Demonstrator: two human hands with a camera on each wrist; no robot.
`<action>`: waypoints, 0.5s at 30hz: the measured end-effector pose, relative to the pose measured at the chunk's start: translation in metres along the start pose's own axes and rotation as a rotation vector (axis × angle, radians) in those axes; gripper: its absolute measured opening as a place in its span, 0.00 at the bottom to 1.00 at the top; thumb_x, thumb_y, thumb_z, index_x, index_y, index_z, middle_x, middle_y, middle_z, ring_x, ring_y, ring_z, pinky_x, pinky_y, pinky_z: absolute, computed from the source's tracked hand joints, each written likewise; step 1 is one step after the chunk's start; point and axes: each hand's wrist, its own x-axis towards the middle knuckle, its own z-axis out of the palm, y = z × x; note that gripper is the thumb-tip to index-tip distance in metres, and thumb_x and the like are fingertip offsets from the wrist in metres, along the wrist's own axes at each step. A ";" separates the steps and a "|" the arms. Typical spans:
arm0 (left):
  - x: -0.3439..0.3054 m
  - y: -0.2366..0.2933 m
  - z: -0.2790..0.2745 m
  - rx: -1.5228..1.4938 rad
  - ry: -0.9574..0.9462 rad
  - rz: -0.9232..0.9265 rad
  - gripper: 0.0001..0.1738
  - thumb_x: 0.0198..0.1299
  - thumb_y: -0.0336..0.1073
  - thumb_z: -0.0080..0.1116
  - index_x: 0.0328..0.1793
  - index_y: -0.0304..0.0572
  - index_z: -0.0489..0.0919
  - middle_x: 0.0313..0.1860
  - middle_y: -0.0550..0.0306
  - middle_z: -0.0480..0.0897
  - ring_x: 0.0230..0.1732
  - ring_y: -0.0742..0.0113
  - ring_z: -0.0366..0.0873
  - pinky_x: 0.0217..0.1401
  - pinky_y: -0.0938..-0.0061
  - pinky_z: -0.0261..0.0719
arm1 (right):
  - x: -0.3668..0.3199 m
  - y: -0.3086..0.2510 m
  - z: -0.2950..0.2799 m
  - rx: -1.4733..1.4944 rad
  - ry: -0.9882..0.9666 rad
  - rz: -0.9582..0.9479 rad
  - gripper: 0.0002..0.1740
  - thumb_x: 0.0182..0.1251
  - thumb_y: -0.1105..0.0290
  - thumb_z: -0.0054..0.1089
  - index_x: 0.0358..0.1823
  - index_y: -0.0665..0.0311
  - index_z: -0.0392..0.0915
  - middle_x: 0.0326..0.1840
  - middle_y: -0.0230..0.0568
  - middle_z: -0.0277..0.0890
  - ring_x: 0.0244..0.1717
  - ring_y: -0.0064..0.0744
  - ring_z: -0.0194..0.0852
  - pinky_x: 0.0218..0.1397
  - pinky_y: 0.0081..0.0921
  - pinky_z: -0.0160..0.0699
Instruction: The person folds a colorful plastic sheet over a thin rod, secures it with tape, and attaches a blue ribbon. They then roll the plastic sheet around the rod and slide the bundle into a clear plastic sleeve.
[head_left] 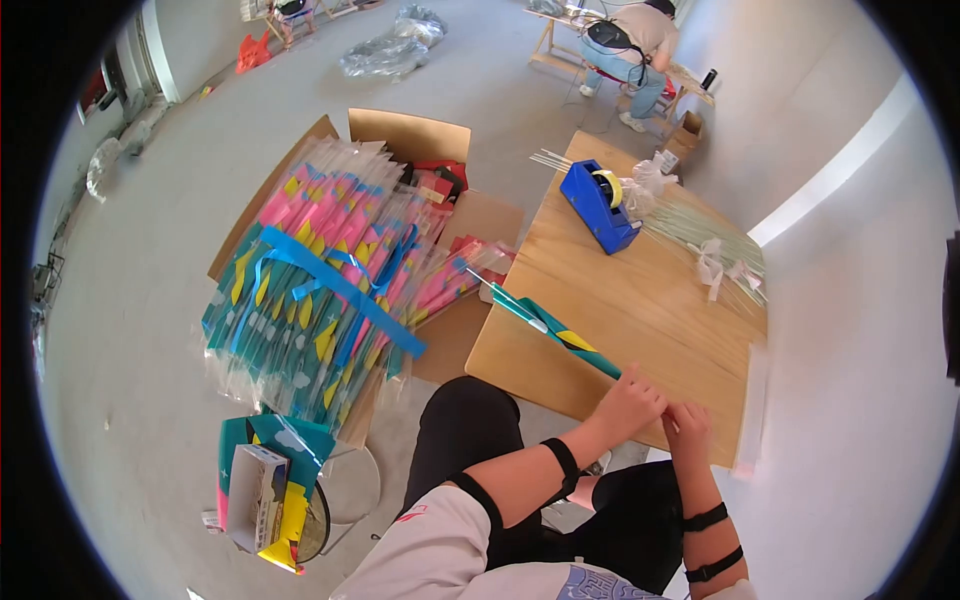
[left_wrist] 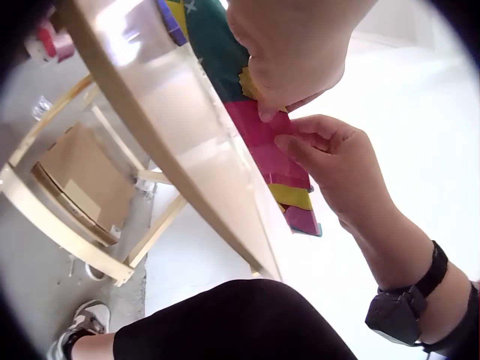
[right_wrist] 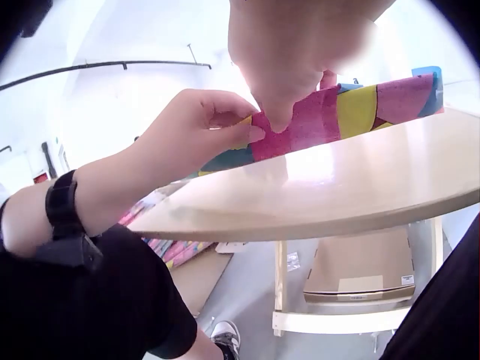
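Observation:
A long printed sheet (head_left: 568, 335), teal, yellow and pink, is rolled into a narrow bundle along the table's near side. A thin pale rod (head_left: 480, 277) sticks out of its far end. My left hand (head_left: 630, 408) pinches the roll's edge between thumb and fingers, where yellow meets pink in the right wrist view. Close beside it, my right hand (head_left: 688, 425) pinches the pink part (left_wrist: 259, 139) with thumb and forefinger. The roll's near end, banded in yellow (right_wrist: 356, 111) and mauve, extends past my right hand.
On the wooden table (head_left: 560, 290) stand a blue tape dispenser (head_left: 600, 208) and a bundle of thin sticks (head_left: 705, 228). Left of it, a cardboard box (head_left: 410, 130) bears many bagged colourful sheets (head_left: 330, 230). Lower left is a small open box (head_left: 255, 497). Another person (head_left: 640, 50) bends at the back.

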 end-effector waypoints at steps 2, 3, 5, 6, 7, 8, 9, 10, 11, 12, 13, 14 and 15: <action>0.002 0.009 -0.016 -0.013 0.037 0.019 0.03 0.60 0.37 0.62 0.35 0.51 0.83 0.31 0.63 0.83 0.49 0.64 0.83 0.82 0.46 0.66 | -0.007 -0.004 -0.014 0.045 0.036 0.020 0.05 0.61 0.78 0.73 0.38 0.62 0.87 0.34 0.40 0.85 0.41 0.46 0.83 0.46 0.40 0.78; 0.003 0.014 -0.025 -0.010 0.035 0.032 0.03 0.60 0.37 0.62 0.35 0.51 0.83 0.31 0.63 0.83 0.49 0.64 0.83 0.82 0.46 0.66 | -0.010 -0.006 -0.023 0.095 0.055 0.055 0.04 0.62 0.77 0.73 0.38 0.62 0.88 0.34 0.42 0.86 0.39 0.46 0.85 0.44 0.38 0.80; 0.007 0.024 -0.044 0.021 0.028 0.099 0.03 0.60 0.36 0.63 0.39 0.51 0.83 0.36 0.63 0.84 0.52 0.64 0.83 0.85 0.45 0.64 | -0.016 -0.010 -0.042 0.149 0.091 0.098 0.04 0.63 0.76 0.73 0.39 0.62 0.89 0.34 0.43 0.87 0.37 0.46 0.86 0.41 0.37 0.82; 0.012 0.030 -0.057 0.025 0.022 0.117 0.03 0.60 0.36 0.63 0.39 0.51 0.83 0.36 0.63 0.84 0.52 0.64 0.83 0.85 0.45 0.64 | -0.020 -0.012 -0.052 0.234 0.101 0.161 0.04 0.63 0.77 0.74 0.39 0.64 0.90 0.33 0.43 0.88 0.35 0.43 0.87 0.39 0.35 0.82; 0.018 0.037 -0.068 0.003 0.127 0.126 0.04 0.61 0.36 0.63 0.41 0.52 0.83 0.39 0.63 0.84 0.52 0.63 0.82 0.85 0.46 0.65 | -0.025 -0.013 -0.060 0.320 0.111 0.223 0.05 0.63 0.78 0.74 0.40 0.65 0.90 0.32 0.43 0.89 0.33 0.40 0.88 0.38 0.32 0.83; 0.024 0.044 -0.082 -0.022 0.230 0.135 0.05 0.61 0.36 0.63 0.43 0.53 0.83 0.42 0.64 0.84 0.53 0.63 0.82 0.85 0.47 0.66 | -0.031 -0.013 -0.069 0.328 0.124 0.235 0.05 0.63 0.78 0.74 0.40 0.65 0.90 0.32 0.43 0.89 0.33 0.40 0.88 0.38 0.32 0.83; 0.033 0.053 -0.101 -0.018 0.223 0.151 0.05 0.61 0.36 0.63 0.43 0.53 0.83 0.42 0.64 0.84 0.53 0.63 0.82 0.85 0.47 0.66 | -0.036 -0.010 -0.077 0.424 0.120 0.359 0.06 0.63 0.79 0.74 0.41 0.66 0.90 0.31 0.41 0.88 0.33 0.33 0.87 0.38 0.29 0.83; 0.041 0.062 -0.122 -0.092 0.332 0.181 0.09 0.60 0.36 0.65 0.47 0.54 0.83 0.45 0.64 0.83 0.53 0.63 0.81 0.81 0.49 0.70 | -0.041 -0.006 -0.086 0.523 0.113 0.481 0.06 0.63 0.80 0.73 0.42 0.67 0.90 0.30 0.39 0.88 0.33 0.26 0.86 0.39 0.26 0.82; 0.044 0.069 -0.135 -0.165 0.438 0.206 0.13 0.59 0.36 0.67 0.50 0.55 0.83 0.48 0.65 0.83 0.54 0.63 0.80 0.77 0.51 0.73 | -0.047 0.000 -0.097 0.556 0.116 0.549 0.05 0.64 0.83 0.71 0.40 0.70 0.89 0.31 0.35 0.87 0.34 0.19 0.83 0.40 0.24 0.83; 0.042 0.074 -0.140 -0.154 0.426 0.212 0.13 0.59 0.36 0.67 0.50 0.55 0.83 0.48 0.65 0.83 0.54 0.63 0.80 0.77 0.51 0.73 | -0.053 0.008 -0.095 0.573 0.119 0.551 0.05 0.64 0.83 0.71 0.40 0.70 0.89 0.31 0.35 0.87 0.34 0.19 0.83 0.40 0.24 0.83; 0.035 0.081 -0.143 -0.249 0.449 0.189 0.16 0.57 0.35 0.71 0.52 0.55 0.84 0.48 0.64 0.83 0.54 0.62 0.80 0.73 0.54 0.76 | -0.063 0.016 -0.091 0.757 0.234 0.619 0.04 0.65 0.83 0.71 0.39 0.71 0.89 0.32 0.34 0.87 0.35 0.19 0.83 0.41 0.23 0.83; 0.029 0.087 -0.145 -0.344 0.472 0.166 0.20 0.55 0.35 0.74 0.54 0.55 0.84 0.49 0.64 0.82 0.55 0.61 0.80 0.68 0.57 0.78 | -0.070 0.020 -0.087 0.942 0.351 0.686 0.03 0.65 0.83 0.71 0.39 0.72 0.88 0.33 0.34 0.87 0.36 0.19 0.83 0.41 0.22 0.83; 0.025 0.092 -0.140 -0.474 0.430 0.051 0.26 0.52 0.36 0.80 0.59 0.54 0.84 0.49 0.62 0.83 0.55 0.56 0.80 0.62 0.60 0.77 | -0.078 0.024 -0.086 1.035 0.381 0.669 0.03 0.65 0.84 0.69 0.37 0.71 0.88 0.35 0.33 0.87 0.37 0.20 0.84 0.42 0.21 0.82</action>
